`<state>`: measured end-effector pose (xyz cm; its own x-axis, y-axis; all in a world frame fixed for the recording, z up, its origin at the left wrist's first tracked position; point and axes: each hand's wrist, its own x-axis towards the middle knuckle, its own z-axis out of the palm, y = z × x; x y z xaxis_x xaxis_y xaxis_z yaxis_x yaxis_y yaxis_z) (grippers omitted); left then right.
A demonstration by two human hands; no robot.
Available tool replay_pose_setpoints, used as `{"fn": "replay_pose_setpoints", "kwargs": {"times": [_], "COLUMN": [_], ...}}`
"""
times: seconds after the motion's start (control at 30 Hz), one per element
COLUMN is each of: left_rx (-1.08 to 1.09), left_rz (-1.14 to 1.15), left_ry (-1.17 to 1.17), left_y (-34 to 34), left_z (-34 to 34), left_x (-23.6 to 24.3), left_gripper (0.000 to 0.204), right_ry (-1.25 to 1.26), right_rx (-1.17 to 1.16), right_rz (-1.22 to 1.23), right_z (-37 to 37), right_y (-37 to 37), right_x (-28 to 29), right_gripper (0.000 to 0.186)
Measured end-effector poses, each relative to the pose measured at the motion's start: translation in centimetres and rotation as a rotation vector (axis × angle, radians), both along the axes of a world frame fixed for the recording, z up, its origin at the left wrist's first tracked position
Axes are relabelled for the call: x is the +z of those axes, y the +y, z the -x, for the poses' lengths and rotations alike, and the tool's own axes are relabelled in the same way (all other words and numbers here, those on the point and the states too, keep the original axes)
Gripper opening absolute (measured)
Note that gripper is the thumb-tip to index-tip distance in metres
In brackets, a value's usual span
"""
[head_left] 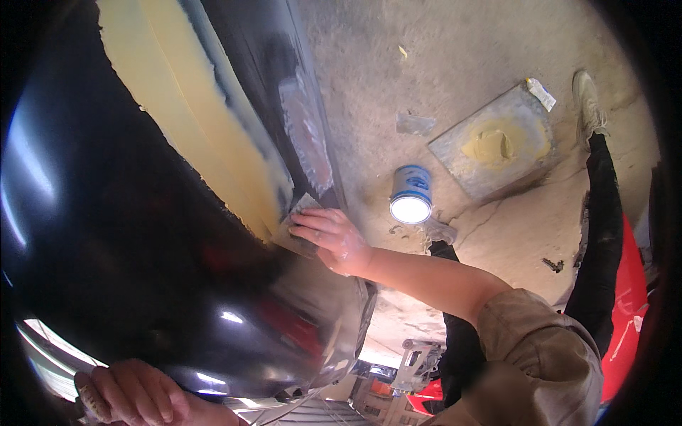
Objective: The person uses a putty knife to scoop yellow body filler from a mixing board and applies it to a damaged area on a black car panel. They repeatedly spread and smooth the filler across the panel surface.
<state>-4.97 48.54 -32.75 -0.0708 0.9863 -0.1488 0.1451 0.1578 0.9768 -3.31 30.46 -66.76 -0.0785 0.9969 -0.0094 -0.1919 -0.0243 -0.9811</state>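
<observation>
My right hand (332, 240) presses a flat, greyish putty spreader (288, 240) against the lower end of a long band of yellow body filler (202, 135). The filler runs along a glossy black car body panel (99, 213), with a ragged edge on its left side. Pale smears mark the fingers of this hand. Beside the band, on the lower black strip, lies a greyish sanded patch (305, 131). At the lower left, my left hand (138, 394) is closed with its fingers curled; whatever it grips is hidden.
A blue can with a bright lid (410, 195) stands on the concrete floor (369, 85). Past it lies a board (455, 153) bearing yellow filler, with a white tube (541, 94) at its corner. My shoes and black trouser legs show at right, near a red panel (625, 305).
</observation>
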Motion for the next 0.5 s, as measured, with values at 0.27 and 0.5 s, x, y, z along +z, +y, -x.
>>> {"fn": "replay_pose_setpoints", "kwargs": {"times": [0.27,0.5], "left_rx": [-0.107,-0.157], "left_rz": [0.293,0.523], "left_ry": [-0.016,0.234], "left_y": [0.2,-1.1], "left_z": [2.4,0.5], "left_x": [0.4,-0.3], "left_gripper": [0.054,0.074], "right_ry": [0.101,0.814], "right_rx": [-0.059,-0.318], "right_rz": [0.175,0.361], "right_z": [-7.1,-17.5], "right_y": [1.9,13.3], "right_x": [1.3,10.6], "right_gripper": [0.051,0.033]}}
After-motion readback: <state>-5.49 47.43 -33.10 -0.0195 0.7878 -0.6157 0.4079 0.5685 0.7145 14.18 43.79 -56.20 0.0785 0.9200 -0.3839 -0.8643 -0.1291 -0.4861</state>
